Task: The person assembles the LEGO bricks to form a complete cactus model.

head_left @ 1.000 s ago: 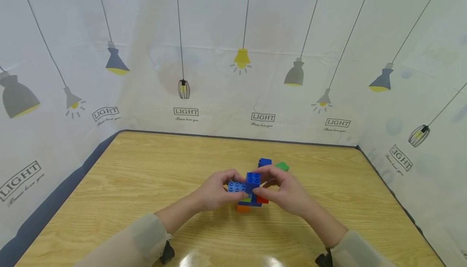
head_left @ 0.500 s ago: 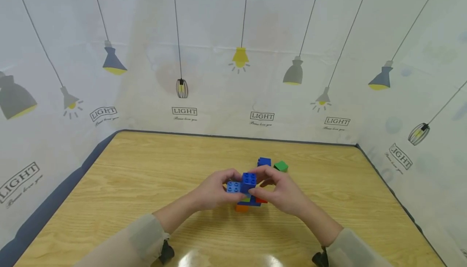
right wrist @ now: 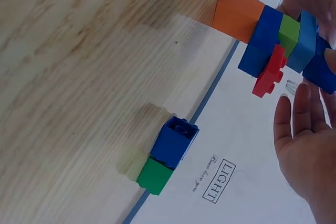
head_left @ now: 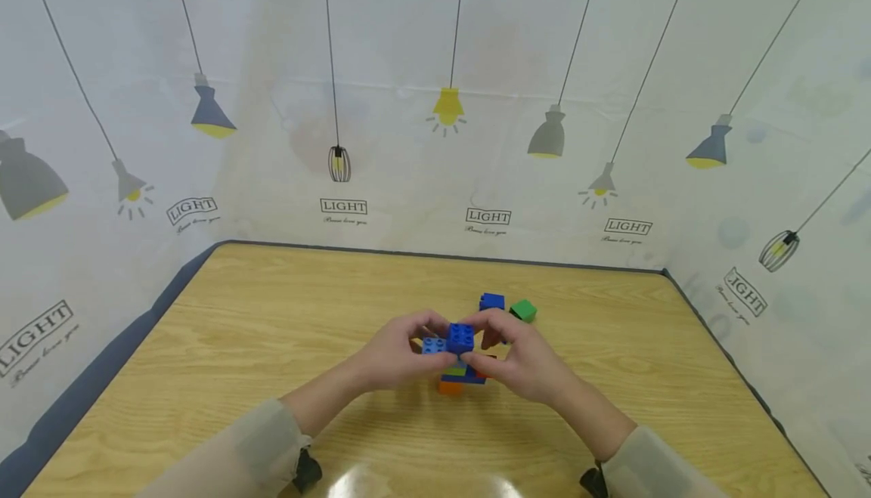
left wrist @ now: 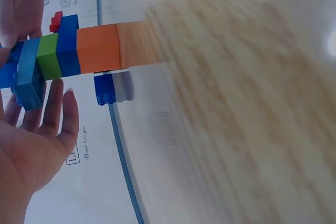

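A small tower of toy building bricks stands on the table. Its orange brick (left wrist: 98, 49) is at the bottom, with a long dark blue brick (right wrist: 261, 40) above. On that sit a lime green brick (left wrist: 48, 56) and a red brick (right wrist: 271, 72). A light blue brick (head_left: 433, 345) lies over the lime green one. My left hand (head_left: 400, 352) holds the light blue brick between thumb and fingers. My right hand (head_left: 525, 354) pinches a dark blue four-stud brick (head_left: 460, 337) at the light blue brick's right end; whether the two are fully pressed together is hidden.
Behind the tower, a loose dark blue brick (head_left: 492, 301) and a green brick (head_left: 523, 310) lie on the wooden table (head_left: 306, 294). A white sheet printed with lamps (head_left: 408, 165) surrounds the table's back and sides.
The dark blue four-stud brick has shifted left and now covers more of the light blue brick's studs. My right hand has moved left with it; the left hand has hardly moved.
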Available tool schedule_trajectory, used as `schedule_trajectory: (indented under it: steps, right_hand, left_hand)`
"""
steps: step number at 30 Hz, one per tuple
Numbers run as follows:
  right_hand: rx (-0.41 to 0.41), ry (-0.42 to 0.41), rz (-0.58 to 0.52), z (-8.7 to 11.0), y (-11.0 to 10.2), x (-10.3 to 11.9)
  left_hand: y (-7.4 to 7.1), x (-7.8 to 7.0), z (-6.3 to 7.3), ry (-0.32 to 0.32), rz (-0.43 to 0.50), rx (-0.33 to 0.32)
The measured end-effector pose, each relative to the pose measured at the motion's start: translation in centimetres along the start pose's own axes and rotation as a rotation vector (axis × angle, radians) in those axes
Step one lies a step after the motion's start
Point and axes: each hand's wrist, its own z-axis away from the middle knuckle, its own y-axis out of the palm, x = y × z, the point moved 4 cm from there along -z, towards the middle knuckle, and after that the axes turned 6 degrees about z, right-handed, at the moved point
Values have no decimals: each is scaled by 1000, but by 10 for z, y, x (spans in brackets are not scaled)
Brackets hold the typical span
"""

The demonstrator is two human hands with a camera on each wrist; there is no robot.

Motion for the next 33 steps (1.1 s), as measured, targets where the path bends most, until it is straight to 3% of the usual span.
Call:
schedule_trajectory:
  steps: [7,13,18,28,33]
  right_hand:
    - [-8,-15,5,-1,2,2]
    - [7,30,19,-1,2,-1]
    - [14,41,30,-2,1,-2]
    - [15,48,35,-1,4,-2]
    - [-2,16,67,1,6,-1]
  left_hand:
    - [-4,-16,4,133,27,-69]
    - [-4,-21,4,185,3,-101]
    - [-3,-22,2,193,-11,-96]
    - [-5,-20,-1,152,10,-54]
    - [-5,-20,0,144,16,-47]
